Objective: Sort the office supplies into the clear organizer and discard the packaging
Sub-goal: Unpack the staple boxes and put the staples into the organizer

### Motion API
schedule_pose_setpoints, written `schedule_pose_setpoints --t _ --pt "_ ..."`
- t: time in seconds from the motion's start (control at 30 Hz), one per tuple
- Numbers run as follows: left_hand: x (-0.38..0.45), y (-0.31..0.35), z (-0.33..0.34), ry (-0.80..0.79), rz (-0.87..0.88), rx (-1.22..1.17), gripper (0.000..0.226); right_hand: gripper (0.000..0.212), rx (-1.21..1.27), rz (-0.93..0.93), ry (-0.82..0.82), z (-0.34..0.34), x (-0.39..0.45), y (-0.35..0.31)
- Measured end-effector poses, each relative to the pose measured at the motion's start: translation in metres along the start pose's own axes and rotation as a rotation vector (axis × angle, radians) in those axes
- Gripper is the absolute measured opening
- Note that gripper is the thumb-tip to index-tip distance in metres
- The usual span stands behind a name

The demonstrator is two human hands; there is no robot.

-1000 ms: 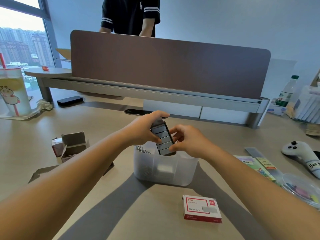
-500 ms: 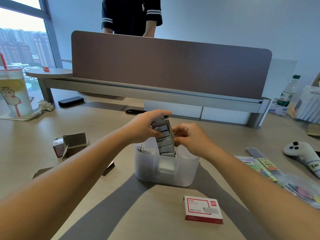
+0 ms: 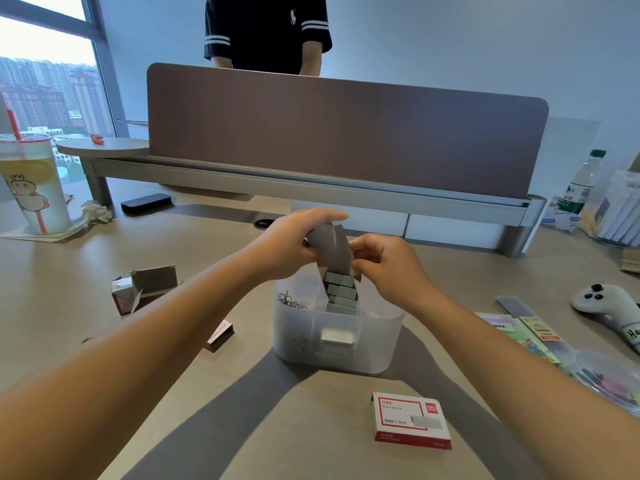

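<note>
The clear organizer (image 3: 374, 351) stands on the desk in front of me. Over it, my left hand (image 3: 287, 244) and my right hand (image 3: 388, 268) both grip a grey cardboard staple tray (image 3: 330, 247), tipped steeply downward. Grey staple strips (image 3: 341, 292) slide out of its lower end into the organizer's middle compartment, where more staples (image 3: 337, 336) lie. Paper clips (image 3: 289, 301) sit in the left compartment. A closed red-and-white staple box (image 3: 410, 420) lies near me on the right.
Opened empty boxes (image 3: 145, 285) and a box sleeve (image 3: 220, 336) lie at the left. Sticky-note packs (image 3: 519, 336), a clear tub of coloured clips (image 3: 609, 379) and a white controller (image 3: 609, 303) are at the right. A drink cup (image 3: 31, 188) stands far left. A person stands behind the divider (image 3: 346, 133).
The tray has been tipped further, its grey back now facing me, and the staple strips have slid down out of it into the organizer.
</note>
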State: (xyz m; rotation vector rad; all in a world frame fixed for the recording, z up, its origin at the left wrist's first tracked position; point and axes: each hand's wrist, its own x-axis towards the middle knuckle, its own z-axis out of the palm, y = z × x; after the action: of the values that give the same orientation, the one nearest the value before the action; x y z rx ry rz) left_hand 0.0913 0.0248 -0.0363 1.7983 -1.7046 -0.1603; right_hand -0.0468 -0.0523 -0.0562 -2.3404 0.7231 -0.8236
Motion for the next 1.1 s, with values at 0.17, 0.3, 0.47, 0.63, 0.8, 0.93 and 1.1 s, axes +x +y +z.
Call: schedule_pose_setpoints --t 0.17,0.3,0.47,0.63,0.8,0.93,1.1 --pt "-0.004 0.002 -0.005 0.052 0.045 0.067 0.054 0.025 0.023 -0.027 0.029 -0.001 0.001 -0.003" --pt "-0.008 0.005 -0.007 0.079 0.058 0.094 0.054 0.024 0.03 -0.051 0.05 -0.002 0.001 -0.004" --pt "-0.008 0.006 -0.009 0.099 0.053 0.093 0.055 0.024 0.02 -0.074 0.057 -0.002 0.003 -0.008" --pt "-0.01 0.004 -0.007 0.108 0.052 0.077 0.057 0.023 0.044 -0.067 0.089 -0.002 0.002 -0.009" --pt "-0.014 0.006 -0.008 0.051 -0.003 0.026 0.066 0.011 0.135 -0.029 0.121 -0.005 0.003 -0.009" --pt "-0.025 0.006 -0.011 0.037 -0.019 -0.01 0.061 0.012 0.183 -0.004 0.071 -0.009 -0.002 -0.014" --pt "-0.049 0.017 -0.008 0.065 -0.026 -0.029 0.042 0.01 0.215 -0.006 0.007 -0.013 -0.025 -0.022"
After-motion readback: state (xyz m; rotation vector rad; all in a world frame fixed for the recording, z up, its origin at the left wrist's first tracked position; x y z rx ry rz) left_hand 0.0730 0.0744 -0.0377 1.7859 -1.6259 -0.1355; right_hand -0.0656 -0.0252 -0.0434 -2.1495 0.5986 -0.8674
